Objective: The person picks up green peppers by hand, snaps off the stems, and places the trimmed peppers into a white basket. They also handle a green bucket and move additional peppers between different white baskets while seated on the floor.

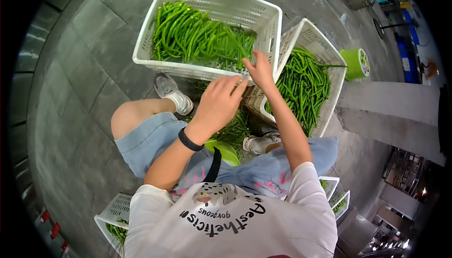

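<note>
The green beans [197, 36] lie heaped in a white crate [270, 27] on the grey floor [80, 93], at twelve o'clock from the person's knees. The right hand [260, 69] rests on that crate's near rim, toward its right corner. Its fingers are spread and its grip is open, with nothing in it that shows. The left hand [219, 102] hangs just below the rim at seven o'clock from the right one, close beside the right wrist. Its back is to the camera and its fingers curl downward, so I cannot tell whether its grip has a bean in it. A black wristband [190, 140] circles the left wrist.

At two o'clock a tilted crate [308, 34] leans against the first, holding a second heap of beans [301, 86]. Loose beans [235, 128] lie between the sneakers [172, 90], just above a green bowl [227, 152]. A green tub [355, 63] stands at three o'clock, beyond the tilted crate.

As I judge it, the tilted crate is propped mainly by its neighbour — a tug or shove on the rim under the right hand could make it slip and spill its heap. The loose beans underfoot could also be trodden on if a foot shifts.
</note>
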Demonstrator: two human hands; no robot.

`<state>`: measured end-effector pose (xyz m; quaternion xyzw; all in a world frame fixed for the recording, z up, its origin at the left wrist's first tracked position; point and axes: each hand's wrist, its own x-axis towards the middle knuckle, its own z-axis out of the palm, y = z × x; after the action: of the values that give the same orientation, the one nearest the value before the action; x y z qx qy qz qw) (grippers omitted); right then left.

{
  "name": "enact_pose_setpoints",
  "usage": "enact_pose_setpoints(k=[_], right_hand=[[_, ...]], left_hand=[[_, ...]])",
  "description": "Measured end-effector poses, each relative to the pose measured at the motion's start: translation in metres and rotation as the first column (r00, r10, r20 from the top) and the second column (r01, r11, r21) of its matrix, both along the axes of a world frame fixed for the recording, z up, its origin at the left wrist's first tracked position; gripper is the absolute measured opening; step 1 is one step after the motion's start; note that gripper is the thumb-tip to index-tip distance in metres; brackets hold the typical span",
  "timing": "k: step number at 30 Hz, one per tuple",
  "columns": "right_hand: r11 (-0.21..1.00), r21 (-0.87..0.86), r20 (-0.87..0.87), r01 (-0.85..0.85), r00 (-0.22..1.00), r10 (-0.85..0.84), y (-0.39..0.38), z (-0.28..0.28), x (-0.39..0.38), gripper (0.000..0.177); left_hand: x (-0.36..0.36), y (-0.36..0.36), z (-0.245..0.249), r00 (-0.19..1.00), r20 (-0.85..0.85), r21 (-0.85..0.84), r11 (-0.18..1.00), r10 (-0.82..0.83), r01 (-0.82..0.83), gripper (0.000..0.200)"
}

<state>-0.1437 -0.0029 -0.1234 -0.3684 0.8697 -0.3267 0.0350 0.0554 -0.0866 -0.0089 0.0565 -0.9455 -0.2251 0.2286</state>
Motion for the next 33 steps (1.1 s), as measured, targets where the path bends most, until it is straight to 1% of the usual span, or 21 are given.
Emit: enact_pose_setpoints(k=[1, 2, 4, 6, 8, 10, 12, 14, 15, 16, 18, 19, 20, 22, 23, 26, 27, 30, 31, 32, 33], right_hand=[[0.996, 0.083, -0.129, 0.014, 0.992, -0.003, 0.000, -0.005, 0.000, 0.034], [0.998, 0.012, -0.044, 0.055, 0.998, -0.055, 0.008, -0.006, -0.002, 0.031], [0.982, -0.116, 0.139, 0.148, 0.982, -0.132, 0.033, 0.016, -0.007, 0.026], [0.952, -0.100, -0.036, 0.289, 0.955, -0.294, 0.079, 0.012, -0.035, 0.023], [0.902, 0.021, -0.066, 0.432, 0.900, -0.430, 0.131, -0.006, -0.061, 0.028], [0.864, 0.238, -0.241, 0.443, 0.889, -0.390, 0.190, -0.055, -0.081, 0.035], [0.766, 0.561, -0.009, 0.314, 0.928, -0.373, 0.229, -0.096, -0.079, 0.042], [0.700, 0.688, -0.179, 0.194, 0.979, -0.096, 0.255, -0.135, -0.064, 0.045], [0.629, 0.754, -0.044, 0.187, 0.971, -0.235, 0.242, -0.128, -0.055, 0.043], [0.505, 0.857, 0.041, 0.107, 0.961, -0.273, 0.224, -0.123, -0.052, 0.037], [0.454, 0.889, 0.002, 0.066, 0.989, -0.149, 0.204, -0.135, -0.046, 0.037], [0.405, 0.914, 0.047, 0.026, 0.984, -0.171, 0.191, -0.120, -0.039, 0.046], [0.426, 0.901, 0.218, -0.076, 0.930, -0.295, 0.186, -0.112, -0.040, 0.071], [0.424, 0.887, 0.289, -0.180, 0.935, -0.207, 0.202, -0.144, -0.046, 0.084], [0.375, 0.893, 0.334, -0.249, 0.925, -0.182, 0.209, -0.153, -0.050, 0.098], [0.351, 0.867, 0.455, -0.353, 0.848, -0.272, 0.214, -0.132, -0.051, 0.103], [0.354, 0.868, 0.460, -0.347, 0.831, -0.314, 0.208, -0.111, -0.047, 0.091], [0.316, 0.797, 0.604, -0.515, 0.684, -0.409, 0.215, -0.117, -0.057, 0.077], [0.354, 0.798, 0.589, -0.488, 0.755, -0.289, 0.220, -0.120, -0.052, 0.060], [0.338, 0.812, 0.565, -0.476, 0.786, -0.251, 0.222, -0.126, -0.052, 0.060], [0.321, 0.826, 0.540, -0.464, 0.815, -0.212, 0.229, -0.142, -0.054, 0.059]], left_hand=[[0.002, -0.001, -0.001, 0.999, 0.046, 0.002, 1.000, -0.016, 0.016, 0.042], [0.004, -0.002, -0.002, 0.995, 0.097, 0.008, 0.999, -0.032, 0.031, 0.041], [0.008, -0.003, -0.008, 0.974, 0.224, -0.034, 0.999, -0.020, 0.028, 0.038], [0.011, -0.005, -0.009, 0.944, 0.330, -0.064, 0.997, -0.008, 0.030, 0.037], [0.010, -0.006, -0.010, 0.949, 0.317, -0.078, 0.997, 0.009, 0.017, 0.037], [0.012, -0.009, -0.010, 0.944, 0.329, -0.090, 0.996, 0.029, 0.001, 0.037], [0.013, -0.012, -0.012, 0.935, 0.353, -0.089, 0.996, 0.034, -0.003, 0.035], [0.013, -0.015, -0.016, 0.930, 0.365, -0.089, 0.996, 0.050, -0.019, 0.034], [0.014, -0.017, -0.020, 0.943, 0.328, -0.098, 0.995, 0.054, -0.023, 0.032], [0.014, -0.019, -0.023, 0.937, 0.343, -0.103, 0.994, 0.066, -0.032, 0.032], [0.014, -0.022, -0.028, 0.925, 0.369, -0.117, 0.992, 0.086, -0.045, 0.031], [0.015, -0.024, -0.033, 0.935, 0.346, -0.121, 0.992, 0.083, -0.043, 0.031], [0.015, -0.026, -0.035, 0.926, 0.368, -0.116, 0.992, 0.088, -0.048, 0.031], [0.015, -0.028, -0.039, 0.907, 0.409, -0.105, 0.993, 0.096, -0.058, 0.030], [0.014, -0.029, -0.042, 0.910, 0.401, -0.118, 0.991, 0.103, -0.061, 0.028], [0.013, -0.032, -0.050, 0.904, 0.414, -0.116, 0.992, 0.102, -0.058, 0.028], [0.012, -0.033, -0.052, 0.901, 0.421, -0.126, 0.990, 0.104, -0.056, 0.028], [0.011, -0.032, -0.053, 0.890, 0.444, -0.142, 0.989, 0.100, -0.040, 0.027], [0.010, -0.031, -0.053, 0.887, 0.453, -0.141, 0.989, 0.092, -0.030, 0.027], [0.007, -0.030, -0.053, 0.885, 0.459, -0.140, 0.990, 0.085, -0.022, 0.027], [0.005, -0.028, -0.055, 0.897, 0.436, -0.114, 0.993, 0.070, -0.022, 0.025]])
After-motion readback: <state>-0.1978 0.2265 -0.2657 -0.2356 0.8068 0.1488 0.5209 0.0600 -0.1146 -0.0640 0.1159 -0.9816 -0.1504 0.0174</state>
